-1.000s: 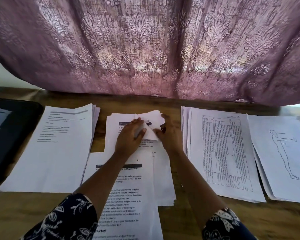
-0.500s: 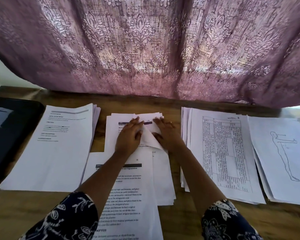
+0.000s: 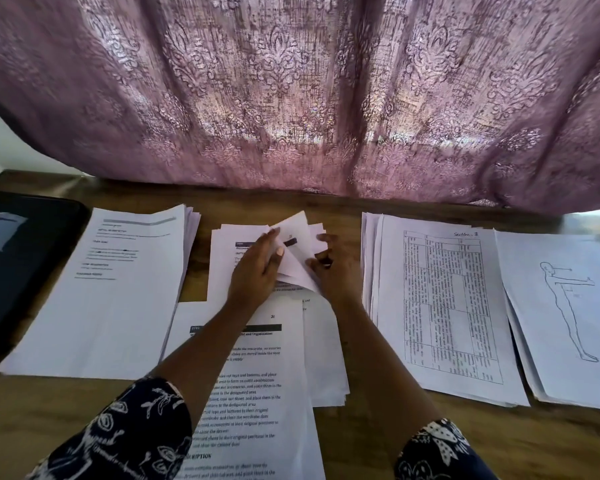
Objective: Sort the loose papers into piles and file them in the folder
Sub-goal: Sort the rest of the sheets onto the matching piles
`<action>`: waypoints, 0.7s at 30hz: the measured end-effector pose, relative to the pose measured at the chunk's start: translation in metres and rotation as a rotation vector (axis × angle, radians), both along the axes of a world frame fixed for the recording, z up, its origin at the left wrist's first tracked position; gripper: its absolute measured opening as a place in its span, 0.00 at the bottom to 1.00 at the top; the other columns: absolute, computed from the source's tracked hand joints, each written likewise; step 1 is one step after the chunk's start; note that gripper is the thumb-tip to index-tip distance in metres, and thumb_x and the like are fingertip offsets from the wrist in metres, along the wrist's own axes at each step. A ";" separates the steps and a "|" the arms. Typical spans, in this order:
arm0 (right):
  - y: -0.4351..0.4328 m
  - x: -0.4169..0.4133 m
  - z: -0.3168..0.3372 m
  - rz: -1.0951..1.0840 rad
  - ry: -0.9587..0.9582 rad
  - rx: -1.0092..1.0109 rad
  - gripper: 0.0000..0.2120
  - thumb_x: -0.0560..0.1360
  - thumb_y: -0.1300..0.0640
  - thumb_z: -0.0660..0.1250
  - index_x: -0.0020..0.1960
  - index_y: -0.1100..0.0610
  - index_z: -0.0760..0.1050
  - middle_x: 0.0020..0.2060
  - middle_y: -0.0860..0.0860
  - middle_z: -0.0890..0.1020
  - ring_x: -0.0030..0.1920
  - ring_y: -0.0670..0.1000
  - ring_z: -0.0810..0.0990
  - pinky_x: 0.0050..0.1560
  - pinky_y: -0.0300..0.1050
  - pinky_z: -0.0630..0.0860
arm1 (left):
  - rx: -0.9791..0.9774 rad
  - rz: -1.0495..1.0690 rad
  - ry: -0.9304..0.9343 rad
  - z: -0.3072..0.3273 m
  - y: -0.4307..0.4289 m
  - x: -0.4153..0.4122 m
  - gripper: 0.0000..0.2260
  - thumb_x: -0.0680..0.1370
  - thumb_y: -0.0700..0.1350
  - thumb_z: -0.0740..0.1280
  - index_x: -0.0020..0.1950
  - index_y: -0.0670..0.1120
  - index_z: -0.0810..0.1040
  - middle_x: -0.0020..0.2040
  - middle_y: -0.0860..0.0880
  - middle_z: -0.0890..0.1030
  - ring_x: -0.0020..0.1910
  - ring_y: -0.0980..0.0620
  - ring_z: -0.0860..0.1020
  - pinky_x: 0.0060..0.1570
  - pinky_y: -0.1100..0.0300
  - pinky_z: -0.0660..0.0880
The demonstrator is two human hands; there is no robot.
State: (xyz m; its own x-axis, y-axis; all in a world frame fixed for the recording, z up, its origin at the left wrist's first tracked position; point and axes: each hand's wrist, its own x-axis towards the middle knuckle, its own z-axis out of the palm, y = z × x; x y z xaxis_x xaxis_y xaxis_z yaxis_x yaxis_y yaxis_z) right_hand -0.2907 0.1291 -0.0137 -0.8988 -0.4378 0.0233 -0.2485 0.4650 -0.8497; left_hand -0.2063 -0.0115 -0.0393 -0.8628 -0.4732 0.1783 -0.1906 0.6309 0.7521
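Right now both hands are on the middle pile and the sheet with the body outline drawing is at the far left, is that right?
No. Both hands, left hand and right hand, are on the middle pile, but the body outline sheet lies at the far right, as the head view shows.
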 end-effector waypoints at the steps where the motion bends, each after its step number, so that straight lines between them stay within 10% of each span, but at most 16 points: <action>1: 0.002 0.002 -0.001 0.123 0.116 0.060 0.17 0.76 0.57 0.68 0.65 0.54 0.73 0.54 0.53 0.83 0.49 0.52 0.82 0.52 0.44 0.79 | 0.056 -0.005 0.043 0.001 0.000 0.001 0.25 0.80 0.59 0.54 0.76 0.53 0.59 0.75 0.51 0.64 0.73 0.49 0.66 0.70 0.50 0.68; 5: 0.013 0.007 -0.010 0.441 0.487 0.248 0.15 0.79 0.58 0.63 0.65 0.56 0.76 0.63 0.56 0.78 0.57 0.57 0.81 0.57 0.47 0.76 | 0.100 0.010 0.105 0.003 0.001 0.000 0.26 0.79 0.57 0.59 0.75 0.57 0.55 0.77 0.54 0.59 0.75 0.51 0.61 0.70 0.55 0.62; 9: 0.013 -0.007 -0.008 0.350 0.215 0.087 0.13 0.80 0.54 0.62 0.59 0.58 0.79 0.54 0.57 0.83 0.49 0.58 0.83 0.52 0.53 0.80 | -0.101 0.065 0.017 -0.007 -0.005 -0.005 0.23 0.80 0.46 0.65 0.75 0.49 0.65 0.77 0.48 0.62 0.74 0.48 0.64 0.65 0.64 0.61; 16: 0.006 -0.037 -0.010 0.379 0.357 0.473 0.25 0.80 0.50 0.62 0.74 0.55 0.63 0.72 0.57 0.67 0.73 0.56 0.64 0.73 0.48 0.55 | -0.162 0.089 -0.008 -0.011 -0.006 -0.005 0.17 0.80 0.38 0.63 0.69 0.45 0.73 0.76 0.47 0.63 0.74 0.46 0.63 0.69 0.64 0.53; 21: 0.007 -0.021 -0.006 0.216 0.324 0.372 0.21 0.77 0.51 0.66 0.69 0.54 0.70 0.62 0.55 0.77 0.61 0.56 0.76 0.60 0.47 0.72 | -0.159 0.070 -0.003 -0.015 -0.008 -0.003 0.16 0.80 0.38 0.63 0.68 0.44 0.74 0.74 0.47 0.67 0.75 0.46 0.63 0.71 0.59 0.54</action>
